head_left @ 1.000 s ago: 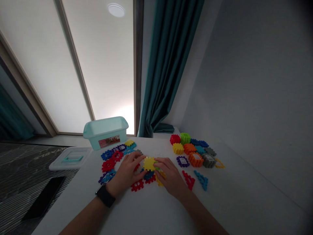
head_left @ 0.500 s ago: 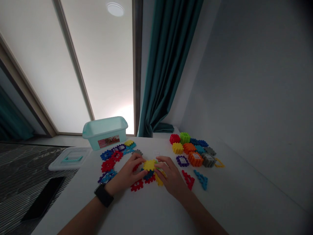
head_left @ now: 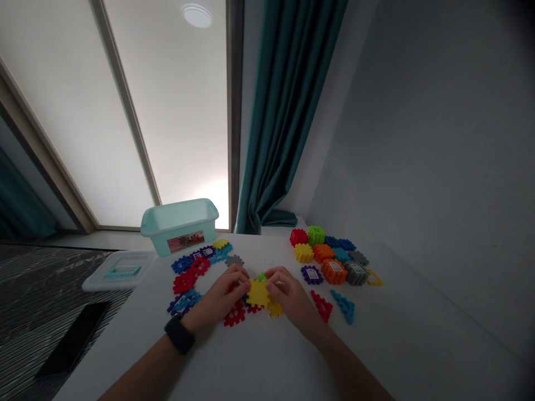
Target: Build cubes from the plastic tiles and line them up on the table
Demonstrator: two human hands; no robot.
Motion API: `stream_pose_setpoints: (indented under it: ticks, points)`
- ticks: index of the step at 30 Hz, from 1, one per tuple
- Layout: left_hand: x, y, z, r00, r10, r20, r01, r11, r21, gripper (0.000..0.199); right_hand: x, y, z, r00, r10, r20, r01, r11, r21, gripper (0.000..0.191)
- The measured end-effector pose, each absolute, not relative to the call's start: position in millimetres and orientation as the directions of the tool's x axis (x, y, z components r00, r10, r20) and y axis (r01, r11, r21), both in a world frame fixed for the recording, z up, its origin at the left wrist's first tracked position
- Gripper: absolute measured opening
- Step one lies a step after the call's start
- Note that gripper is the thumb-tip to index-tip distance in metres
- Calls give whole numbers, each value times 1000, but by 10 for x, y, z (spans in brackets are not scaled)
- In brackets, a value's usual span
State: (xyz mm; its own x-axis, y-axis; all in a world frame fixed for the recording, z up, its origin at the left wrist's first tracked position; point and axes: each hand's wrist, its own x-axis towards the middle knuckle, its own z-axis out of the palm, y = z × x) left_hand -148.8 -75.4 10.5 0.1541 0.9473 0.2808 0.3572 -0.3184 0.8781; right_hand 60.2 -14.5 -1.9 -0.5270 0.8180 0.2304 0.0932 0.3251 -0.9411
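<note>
A yellow square building tile with toothed edges [head_left: 258,294] is held between my two hands, tilted so its flat face shows. My left hand [head_left: 228,292] pinches its left edge, and my right hand [head_left: 288,295] has thumb and fingers on its right edge. Below the tile lie red toothed tiles [head_left: 234,314] and another yellow piece [head_left: 275,307], partly covered. A bit of a green piece [head_left: 262,277] shows behind it. Just beyond my left hand sits a grey tile [head_left: 234,260].
Blue, red and purple tiles [head_left: 184,282] lie to the left. Stacked blocks [head_left: 324,253] stand at the right, near red [head_left: 321,307] and blue triangles [head_left: 343,306]. A teal bin [head_left: 179,223], its lid [head_left: 119,271] and a dark flat object [head_left: 73,340] are farther left.
The yellow tile has tipped from lying nearly flat to showing its full square face, and sits slightly lower in view. Both hands' fingers have drawn in tighter on its edges.
</note>
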Motion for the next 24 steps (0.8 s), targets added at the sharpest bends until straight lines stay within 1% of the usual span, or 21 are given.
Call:
stream_pose_setpoints:
  ticks: [3, 6, 8, 10, 13, 16, 19, 24]
  points:
    - [-1483, -749, 95, 155, 956, 251, 328, -289, 899, 35, 588, -162, -9, -535, 823, 191, 123, 300, -946, 28]
    - [-1481, -745, 88, 153, 955, 255, 349, -293, 890, 34, 580, -170, -5, -526, 805, 274, 184, 422, -888, 24]
    - [-1482, -746, 89, 143, 951, 274, 380, -308, 872, 33, 581, -170, -18, -507, 773, 382, 233, 550, -802, 21]
    - [-1487, -750, 94, 143, 947, 289, 413, -322, 852, 31, 587, -166, -42, -487, 718, 498, 276, 667, -692, 18]
    - [-1503, -755, 106, 162, 939, 303, 449, -344, 825, 30, 605, -155, -79, -485, 583, 651, 314, 812, -493, 16]
    - [-1518, -758, 112, 187, 932, 309, 463, -361, 809, 30, 628, -145, -90, -520, 438, 733, 310, 897, -316, 17]
    - [-1526, -759, 100, 206, 933, 295, 452, -358, 817, 30, 650, -147, -70, -548, 367, 752, 300, 925, -233, 18]
    - [-1557, -748, 42, 238, 932, 273, 395, -350, 849, 24, 662, -174, -33, -562, 329, 759, 306, 935, -179, 19]
